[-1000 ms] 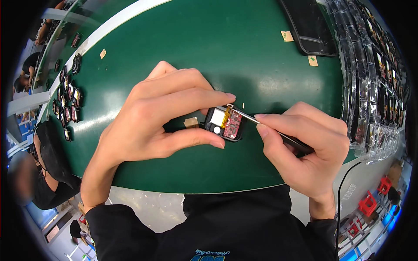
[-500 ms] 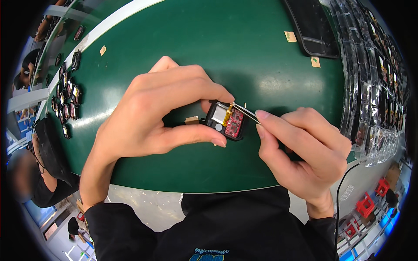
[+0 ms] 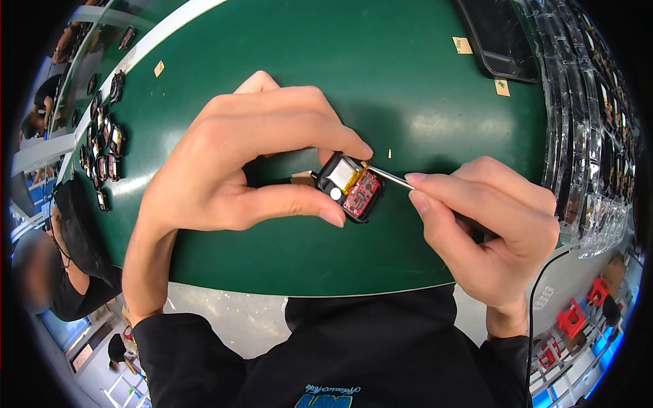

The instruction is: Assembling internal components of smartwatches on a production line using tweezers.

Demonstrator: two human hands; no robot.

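— Over the green bench (image 3: 422,75), what has the left hand (image 3: 238,163) got?

— A small black device (image 3: 350,187) with its back open: a silver and yellow cell and a red circuit board show inside. The fingers are closed on it, forefinger on the top edge, thumb (image 3: 292,204) under the near edge, so it sits just above the bench near the middle.

— And the right hand (image 3: 490,224)?

— Its fingers are pinched shut on a thin metal tool (image 3: 391,178). The tip touches the upper edge of the device, by the yellow part. The rest of the tool is hidden in the fist.

— Anything under the device?

— A small tan scrap (image 3: 300,178) lies on the bench just left of it, partly covered by the left hand.

— What else is about?

— A row of similar small devices (image 3: 102,146) along the left rim, clear plastic trays (image 3: 592,136) stacked on the right, a dark tray (image 3: 500,37) at the top, and tan stickers (image 3: 502,87) beside it. Another person in dark clothing (image 3: 64,272) sits at lower left.
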